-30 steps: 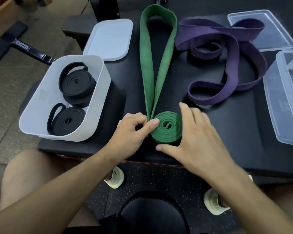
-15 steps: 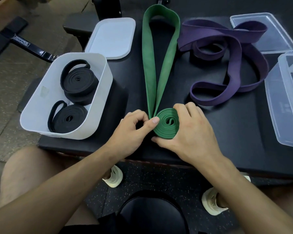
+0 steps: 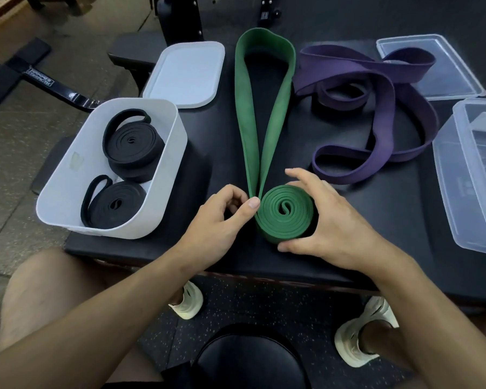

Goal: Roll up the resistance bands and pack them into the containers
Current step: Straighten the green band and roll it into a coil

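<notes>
Head view: right hand [image 3: 331, 220] grips the coiled green band [image 3: 285, 211] at the front edge of the table [image 3: 348, 220]. Left hand [image 3: 219, 220] pinches its loose strands.

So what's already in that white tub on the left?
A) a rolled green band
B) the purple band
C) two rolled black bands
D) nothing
C: the white tub holds two rolled black bands, one behind, one in front; the green band and purple band lie outside it.

Black bench [image 3: 348, 220], speckled gym floor [image 3: 250, 307]
</notes>
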